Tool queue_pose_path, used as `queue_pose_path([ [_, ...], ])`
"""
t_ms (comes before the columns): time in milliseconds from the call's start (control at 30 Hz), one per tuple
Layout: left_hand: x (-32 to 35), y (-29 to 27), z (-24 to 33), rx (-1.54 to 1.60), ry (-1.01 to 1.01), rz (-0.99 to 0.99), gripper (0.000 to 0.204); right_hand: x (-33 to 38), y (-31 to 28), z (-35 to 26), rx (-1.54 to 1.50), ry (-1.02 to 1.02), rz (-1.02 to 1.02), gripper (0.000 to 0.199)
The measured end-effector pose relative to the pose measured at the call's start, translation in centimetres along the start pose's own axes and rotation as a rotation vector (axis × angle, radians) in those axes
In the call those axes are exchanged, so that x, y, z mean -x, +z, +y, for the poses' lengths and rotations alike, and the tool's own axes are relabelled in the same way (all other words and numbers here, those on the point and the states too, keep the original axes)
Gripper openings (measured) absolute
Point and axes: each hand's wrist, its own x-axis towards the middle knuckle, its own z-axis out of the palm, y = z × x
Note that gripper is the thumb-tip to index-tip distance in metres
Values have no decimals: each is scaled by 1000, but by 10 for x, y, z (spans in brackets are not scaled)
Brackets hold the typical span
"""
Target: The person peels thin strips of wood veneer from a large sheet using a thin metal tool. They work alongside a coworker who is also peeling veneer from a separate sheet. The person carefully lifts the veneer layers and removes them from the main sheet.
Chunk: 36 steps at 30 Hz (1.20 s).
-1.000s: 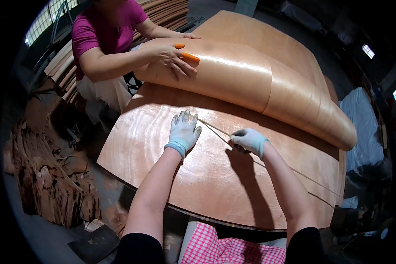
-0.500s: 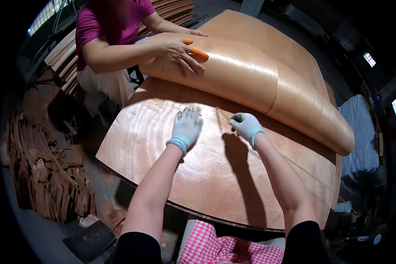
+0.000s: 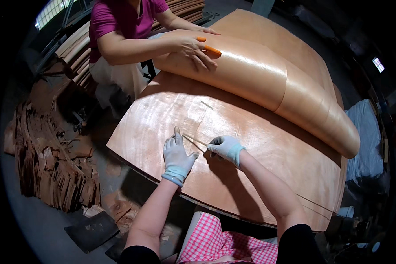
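A broad sheet of wood veneer lies in front of me. My right hand, in a whitish glove with a pale blue cuff, pinches a thin tan strip over the sheet. The strip slants from those fingers toward the fingertips of my left hand. That gloved hand rests on the veneer left of the strip, fingers stretched and thumb out. Whether its fingertips touch the strip, I cannot tell. A short narrow strip lies farther up the sheet. Beyond it, the veneer is rolled back in a big curl.
Across the sheet, a person in a magenta shirt holds the curl with a hand wearing orange finger covers. Broken veneer scraps are heaped at left. Plastic-wrapped goods and a white bucket stand at right.
Both my hands have come nearer to me and leftward, the left with its thumb now spread. The strip in my right hand now shows clearly. The view has shifted slightly.
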Motion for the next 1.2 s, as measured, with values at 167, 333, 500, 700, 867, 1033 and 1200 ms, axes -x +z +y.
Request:
queue_pose_path([
  [167,1,-9,6,-57,52,-87,83,1,9,3,28,92,19,26],
  [333,11,-1,3,-318,216,-24,65,1,8,9,-95,96,13,25],
  [500,8,21,-18,-221,267,-55,59,13,-7,11,69,88,56,25],
  [700,7,6,-7,-189,271,-116,54,25,-19,38,158,77,111,28],
  [867,8,-3,0,-263,355,-107,50,34,-23,58,233,117,136,33],
  [1033,9,11,-17,-200,417,-96,47,85,31,13,657,-72,138,31],
  [1200,4,10,-19,85,343,-4,45,122,56,33,279,-132,133,29],
])
